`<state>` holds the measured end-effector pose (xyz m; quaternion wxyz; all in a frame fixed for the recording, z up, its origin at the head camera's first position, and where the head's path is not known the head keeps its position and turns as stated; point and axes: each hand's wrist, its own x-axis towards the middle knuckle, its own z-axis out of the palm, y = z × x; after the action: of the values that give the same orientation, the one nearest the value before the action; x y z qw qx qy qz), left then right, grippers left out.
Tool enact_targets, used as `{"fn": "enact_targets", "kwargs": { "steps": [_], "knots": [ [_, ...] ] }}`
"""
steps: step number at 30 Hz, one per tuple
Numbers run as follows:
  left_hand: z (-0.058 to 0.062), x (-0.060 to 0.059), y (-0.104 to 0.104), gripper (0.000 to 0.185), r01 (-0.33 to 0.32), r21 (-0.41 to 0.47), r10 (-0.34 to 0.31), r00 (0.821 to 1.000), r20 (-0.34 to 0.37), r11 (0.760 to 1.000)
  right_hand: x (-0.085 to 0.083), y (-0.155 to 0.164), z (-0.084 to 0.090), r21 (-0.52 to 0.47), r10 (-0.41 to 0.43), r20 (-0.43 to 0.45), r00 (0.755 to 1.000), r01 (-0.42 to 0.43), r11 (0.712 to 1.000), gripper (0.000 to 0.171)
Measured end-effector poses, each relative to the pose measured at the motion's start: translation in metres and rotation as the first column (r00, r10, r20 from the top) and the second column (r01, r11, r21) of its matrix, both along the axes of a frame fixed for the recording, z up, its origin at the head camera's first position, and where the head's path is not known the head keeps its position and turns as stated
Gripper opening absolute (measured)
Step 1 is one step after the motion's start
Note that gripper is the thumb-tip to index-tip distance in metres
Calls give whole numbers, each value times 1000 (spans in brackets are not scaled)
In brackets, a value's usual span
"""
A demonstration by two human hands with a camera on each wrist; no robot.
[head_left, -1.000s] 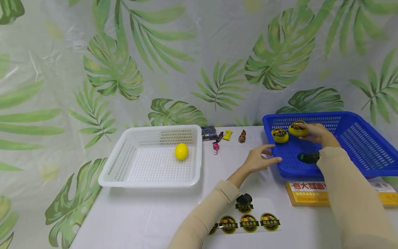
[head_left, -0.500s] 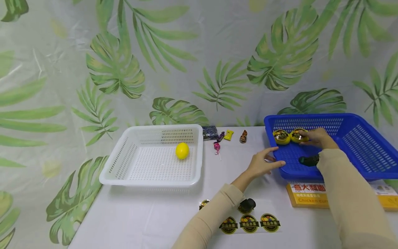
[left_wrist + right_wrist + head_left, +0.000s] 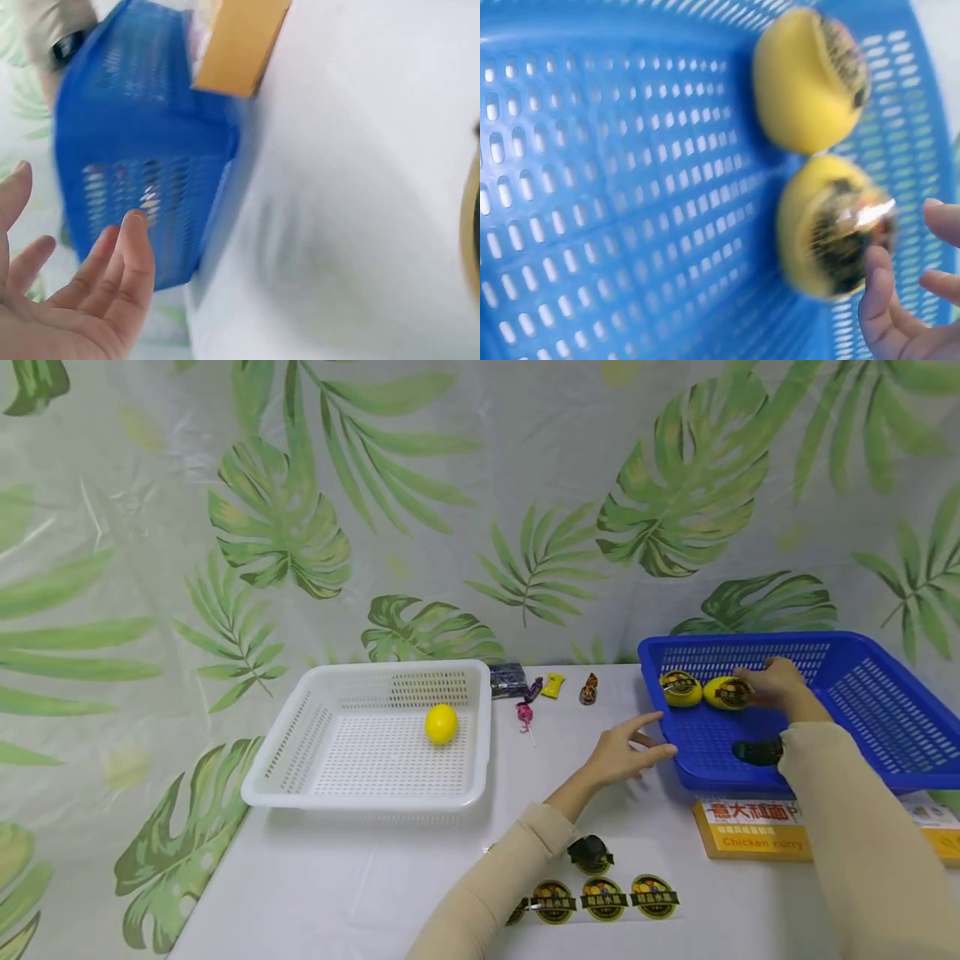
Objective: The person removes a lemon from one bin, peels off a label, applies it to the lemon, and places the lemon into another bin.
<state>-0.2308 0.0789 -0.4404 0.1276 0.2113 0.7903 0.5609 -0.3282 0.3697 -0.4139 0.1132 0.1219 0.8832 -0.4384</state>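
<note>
Both fruits (image 3: 799,94) are lemon yellow, and the stickers (image 3: 844,236) on them black and gold. Their basket (image 3: 896,706) is a deep, even blue; the other container (image 3: 360,803) is white, its lone ball (image 3: 441,724) plain yellow. I can see beige sleeves (image 3: 855,835), a pink lollipop (image 3: 525,714), an orange-and-white box (image 3: 757,843) with red lettering (image 3: 748,812), and a pale backdrop (image 3: 525,435) printed with green leaves (image 3: 678,485).

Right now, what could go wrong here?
1. The right fingers are right by the label on one lemon; a brush could scuff it or roll that lemon into its neighbour.
2. The left sleeve crosses above part of the sticker sheet and might snag it.
</note>
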Motion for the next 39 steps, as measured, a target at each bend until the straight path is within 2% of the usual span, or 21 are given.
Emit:
{"fn": "enact_targets", "kwargs": {
  "steps": [4,7,10,15,19,24,28,30,34,36,39],
  "knots": [
    [18,-2,-27,54,15,2,-15,1000,-6,1000,8,-14,18,13,43,-91,995,-42,999,85],
    [38,-2,-57,53,29,11,-29,999,-15,1000,13,-31,31,-20,111,-139,984,-115,993,84],
    [59,-2,-92,51,15,35,-13,999,-41,999,20,-51,45,-45,190,-174,966,-200,979,84],
    [88,-1,-152,50,-92,67,98,992,-76,993,34,-93,65,-83,285,-234,930,-311,947,82],
    [100,-5,-195,50,-209,50,211,976,-50,977,44,-127,70,-92,350,-265,898,-385,918,78],
    [100,-19,-242,53,-319,-4,319,948,-9,948,48,-167,63,-136,409,-302,861,-463,876,71],
    [95,-30,-267,56,-376,-76,379,925,24,923,51,-201,55,-185,429,-303,851,-494,850,67],
    [90,-36,-275,58,-395,-109,403,913,59,912,52,-219,50,-212,432,-300,851,-501,839,65],
    [80,-49,-287,62,-437,-172,461,875,146,883,58,-252,36,-281,446,-299,843,-525,803,64],
    [74,-54,-291,62,-445,-219,482,860,167,868,63,-268,29,-311,456,-300,838,-538,783,64],
    [66,-60,-292,64,-420,-309,487,854,184,853,70,-290,18,-320,481,-300,824,-562,763,65]
  ]
}}
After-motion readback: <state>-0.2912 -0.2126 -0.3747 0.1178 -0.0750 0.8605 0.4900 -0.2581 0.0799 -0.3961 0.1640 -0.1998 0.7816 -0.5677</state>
